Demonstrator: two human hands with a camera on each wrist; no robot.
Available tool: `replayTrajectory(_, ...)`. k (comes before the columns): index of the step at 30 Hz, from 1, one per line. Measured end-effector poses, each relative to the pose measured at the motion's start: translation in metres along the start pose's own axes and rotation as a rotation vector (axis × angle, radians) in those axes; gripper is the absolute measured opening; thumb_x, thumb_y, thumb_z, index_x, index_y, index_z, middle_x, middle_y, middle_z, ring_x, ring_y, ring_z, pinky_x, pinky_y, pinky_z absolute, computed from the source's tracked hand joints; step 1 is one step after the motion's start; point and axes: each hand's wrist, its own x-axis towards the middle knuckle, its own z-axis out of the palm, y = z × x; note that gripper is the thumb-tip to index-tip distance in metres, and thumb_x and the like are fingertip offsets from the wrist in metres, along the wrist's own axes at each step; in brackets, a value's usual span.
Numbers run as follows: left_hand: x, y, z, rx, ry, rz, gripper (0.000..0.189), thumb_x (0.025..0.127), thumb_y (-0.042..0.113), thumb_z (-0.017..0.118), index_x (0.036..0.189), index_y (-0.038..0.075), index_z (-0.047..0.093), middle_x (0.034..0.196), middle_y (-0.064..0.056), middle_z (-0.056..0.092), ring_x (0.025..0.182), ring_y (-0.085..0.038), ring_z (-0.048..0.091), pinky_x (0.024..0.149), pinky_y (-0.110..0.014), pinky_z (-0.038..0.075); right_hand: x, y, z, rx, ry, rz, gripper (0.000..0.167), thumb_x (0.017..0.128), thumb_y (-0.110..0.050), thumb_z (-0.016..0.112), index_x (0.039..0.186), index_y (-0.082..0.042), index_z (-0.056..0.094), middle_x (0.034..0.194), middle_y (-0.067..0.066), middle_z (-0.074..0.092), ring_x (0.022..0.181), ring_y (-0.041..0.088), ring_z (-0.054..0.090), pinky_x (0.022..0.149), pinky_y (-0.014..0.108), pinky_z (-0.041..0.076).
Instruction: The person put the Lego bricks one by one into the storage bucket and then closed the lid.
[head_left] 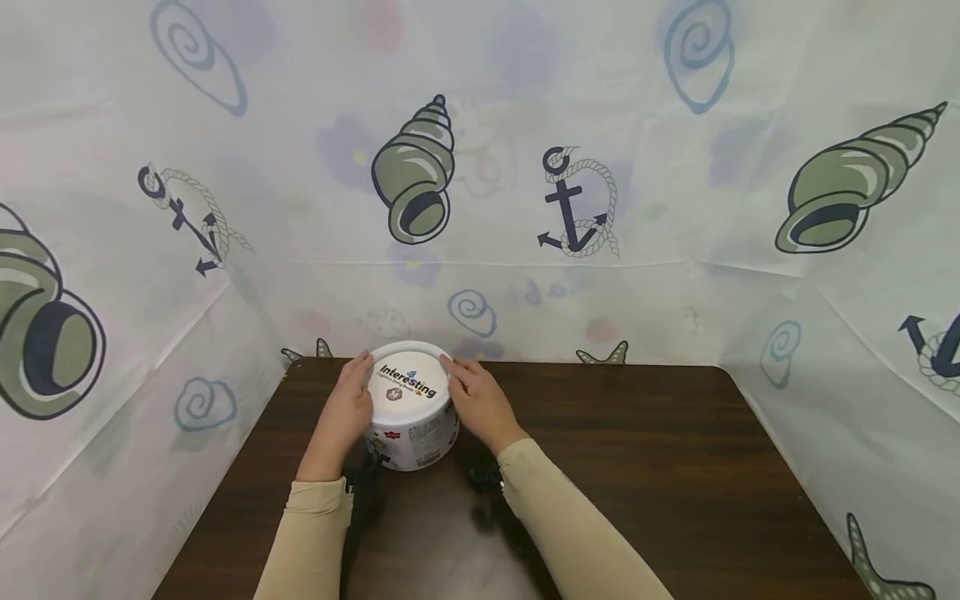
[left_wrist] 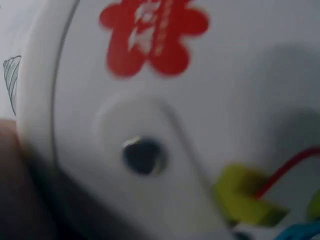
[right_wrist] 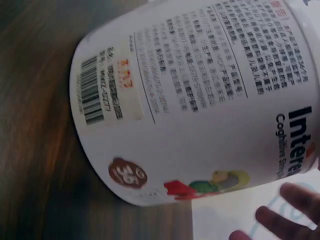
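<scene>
A white round toy tub [head_left: 431,440] stands on the brown table, its lid [head_left: 401,407] printed "Interesting". My left hand [head_left: 348,410] holds the tub's left side, fingertips at the lid's rim. My right hand [head_left: 483,406] holds the other side, thumb and fingers at the rim. In the left wrist view, a white strap [left_wrist: 127,192] is fixed by a metal rivet [left_wrist: 144,156], near a red flower print. In the right wrist view, the tub shows a barcode [right_wrist: 91,90], small text and a brown "36" mark; several right fingertips [right_wrist: 280,220] show beyond it.
The dark brown wooden table [head_left: 622,450] extends to the right of the tub and toward me. A pale cloth [head_left: 502,208] printed with shells, anchors and starfish hangs behind the table and along both sides. Dark wrist straps [head_left: 486,477] show below the sleeves.
</scene>
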Motion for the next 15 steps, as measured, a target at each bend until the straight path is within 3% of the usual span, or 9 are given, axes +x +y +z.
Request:
replayTrajectory(4,0.000,-0.001,-0.005,0.060,-0.052,-0.011,0.059,0.113,0.007,0.027,0.171,-0.003,0.026,0.180,-0.025,0.016,0.166,-0.049,0.018,0.132,-0.067,0.020,-0.005,-0.001,0.004,-0.024,-0.054,0.066,0.054,0.114,-0.058,0.040,0.167,-0.049,0.036,0.166,0.003,0.055,0.154,0.031,0.051,0.123,0.059,0.044)
replayTrajectory(7,0.001,-0.004,-0.004,0.047,-0.061,-0.017,0.058,0.115,0.012,0.030,0.172,-0.001,0.025,0.180,-0.025,0.015,0.166,-0.050,0.016,0.131,-0.069,0.019,-0.007,-0.001,0.011,-0.030,-0.092,0.111,0.059,0.112,-0.067,0.036,0.169,-0.057,0.023,0.167,0.006,0.053,0.152,0.036,0.053,0.119,0.064,0.046)
replayTrajectory(12,-0.002,-0.011,0.008,0.011,-0.009,-0.035,0.058,0.115,0.020,0.037,0.171,0.003,0.032,0.179,-0.023,0.022,0.165,-0.050,0.019,0.131,-0.070,0.020,-0.013,0.004,0.025,0.089,-0.073,0.185,0.057,0.113,-0.066,0.033,0.168,-0.059,0.020,0.162,0.013,0.051,0.144,0.040,0.058,0.115,0.066,0.047)
replayTrajectory(15,-0.005,-0.013,0.018,0.054,0.033,-0.052,0.057,0.115,0.023,0.038,0.169,0.004,0.036,0.178,-0.022,0.027,0.164,-0.050,0.019,0.131,-0.070,0.018,-0.019,0.007,0.026,0.119,-0.095,0.205,0.060,0.112,-0.068,0.032,0.169,-0.058,0.018,0.165,0.013,0.047,0.148,0.041,0.054,0.118,0.068,0.045)
